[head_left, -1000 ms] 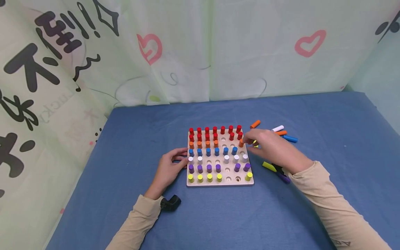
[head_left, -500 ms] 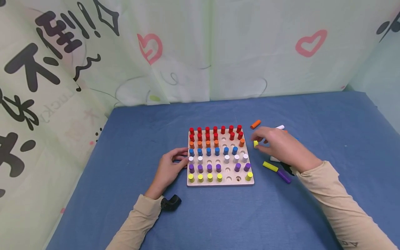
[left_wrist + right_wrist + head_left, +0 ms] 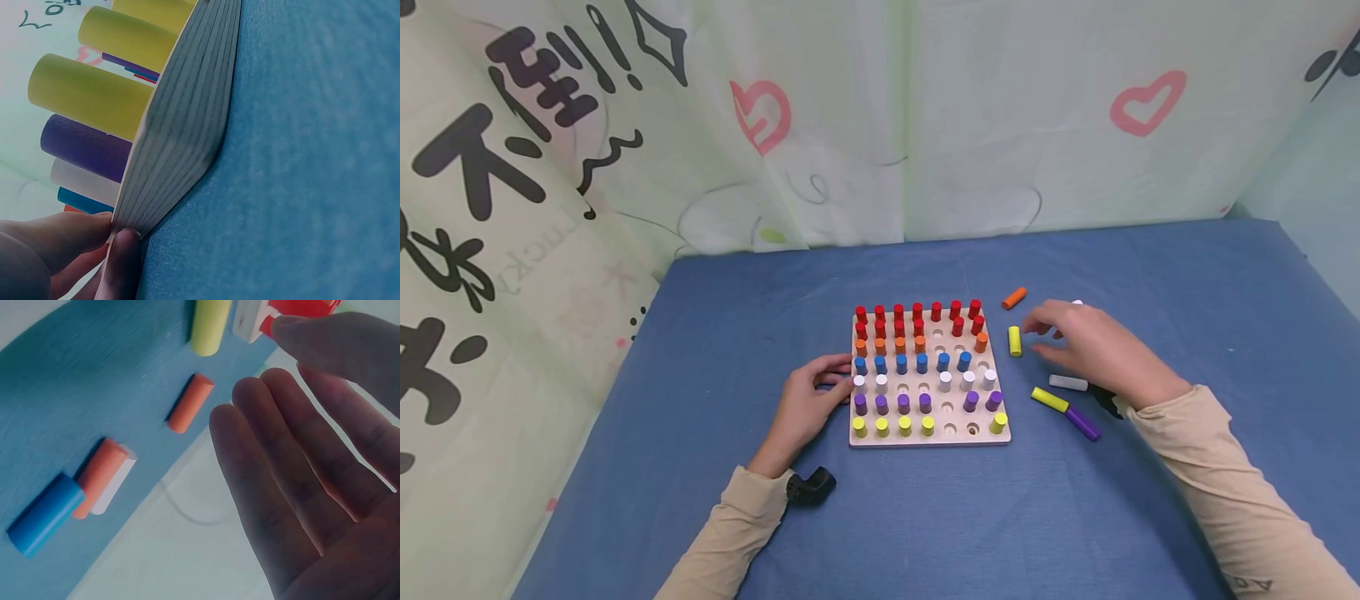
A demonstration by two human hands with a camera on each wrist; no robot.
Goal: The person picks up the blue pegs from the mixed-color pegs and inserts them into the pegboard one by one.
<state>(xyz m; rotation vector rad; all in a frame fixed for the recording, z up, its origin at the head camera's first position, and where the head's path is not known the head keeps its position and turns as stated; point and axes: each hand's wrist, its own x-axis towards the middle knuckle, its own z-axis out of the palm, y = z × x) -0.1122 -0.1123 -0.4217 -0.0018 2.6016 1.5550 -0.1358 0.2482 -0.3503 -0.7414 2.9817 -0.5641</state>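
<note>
A wooden pegboard lies on the blue cloth, with rows of red, orange, blue, white, purple and yellow pegs standing in it and several bare holes. My left hand holds the board's left edge; in the left wrist view the thumb and fingers meet at its layered side. Off the board's right side, my right hand hovers with fingers apart and nothing in them. A yellow peg lies between that hand and the board. In the right wrist view the fingers are extended.
Right of the board lie an orange peg, a white peg, another yellow peg and a purple peg. The right wrist view also shows a blue peg beside another orange peg. A printed curtain backs the table.
My right hand has let go of the yellow peg, which now lies right of the board, and moved off to the right. The left hand has stayed at the board's edge.
</note>
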